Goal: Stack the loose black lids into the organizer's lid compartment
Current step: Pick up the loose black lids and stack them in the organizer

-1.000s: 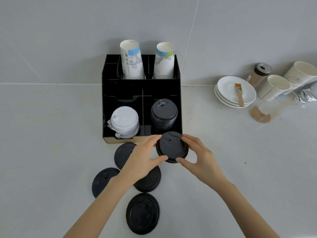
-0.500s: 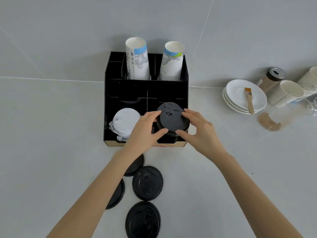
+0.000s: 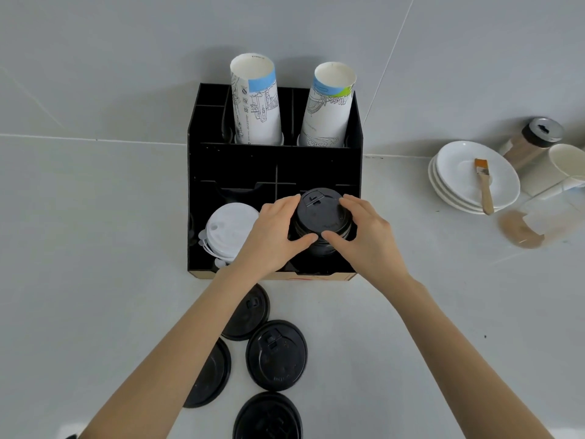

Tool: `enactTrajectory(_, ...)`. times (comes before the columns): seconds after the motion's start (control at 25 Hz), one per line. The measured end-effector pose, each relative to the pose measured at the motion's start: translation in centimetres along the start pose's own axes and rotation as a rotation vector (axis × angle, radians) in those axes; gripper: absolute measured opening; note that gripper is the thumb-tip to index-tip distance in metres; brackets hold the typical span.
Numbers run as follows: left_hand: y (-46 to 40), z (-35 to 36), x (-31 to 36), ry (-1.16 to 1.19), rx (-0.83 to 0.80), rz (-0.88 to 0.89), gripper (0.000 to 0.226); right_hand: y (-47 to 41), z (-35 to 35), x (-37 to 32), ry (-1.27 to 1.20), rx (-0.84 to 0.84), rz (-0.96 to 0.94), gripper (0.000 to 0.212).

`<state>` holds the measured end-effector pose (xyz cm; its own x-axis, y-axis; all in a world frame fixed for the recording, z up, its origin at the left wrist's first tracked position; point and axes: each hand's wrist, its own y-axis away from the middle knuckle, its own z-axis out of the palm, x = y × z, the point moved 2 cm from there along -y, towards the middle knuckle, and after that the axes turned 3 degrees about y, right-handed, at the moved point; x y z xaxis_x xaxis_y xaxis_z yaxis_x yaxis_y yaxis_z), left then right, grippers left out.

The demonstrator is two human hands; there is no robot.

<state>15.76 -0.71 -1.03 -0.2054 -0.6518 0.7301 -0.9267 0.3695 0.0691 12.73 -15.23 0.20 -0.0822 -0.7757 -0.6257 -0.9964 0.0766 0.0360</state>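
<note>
In the black organizer (image 3: pixel 202 217), the front left compartment holds a stack of white lids (image 3: pixel 226 229). The left hand (image 3: pixel 269 236) and right hand (image 3: pixel 368 236) both curl around a black lid (image 3: pixel 321 213), fingertips pinching its rim, atop the stack of black lids (image 3: pixel 319 245) in the front right compartment; whether it has seated is hard to tell. Four loose black lids (image 3: pixel 277 354) lie on the tabletop (image 3: pixel 95 280) in front. White saucers (image 3: pixel 456 172) with a brush (image 3: pixel 484 185) sit at far right.
</note>
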Motion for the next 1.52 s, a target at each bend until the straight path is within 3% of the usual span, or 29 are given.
enactTrajectory(0.52, 0.2, 0.4, 0.0, -0.054, -0.008, 0.009, 0.066, 0.9, 0.7, 0.1, 0.17, -0.026, 0.007, 0.057)
enactTrajectory(0.88, 4.5, -0.9, -0.9, 0.0, 0.019, -0.018, 0.06, 5.3, 0.6, -0.8, -0.027, 0.048, -0.111, 0.049)
enactTrajectory(1.16, 10.4, -0.5, -2.7, -0.014, 0.0, -0.065, 0.055, 10.5, 4.0, 0.0, 0.012, -0.175, -0.154, 0.054)
enactTrajectory(1.52, 16.3, 1.7, -5.5, -0.138, -0.172, -0.173, 0.058, 14.3, 7.1, 1.3, 0.09, -0.429, -0.112, 0.059)
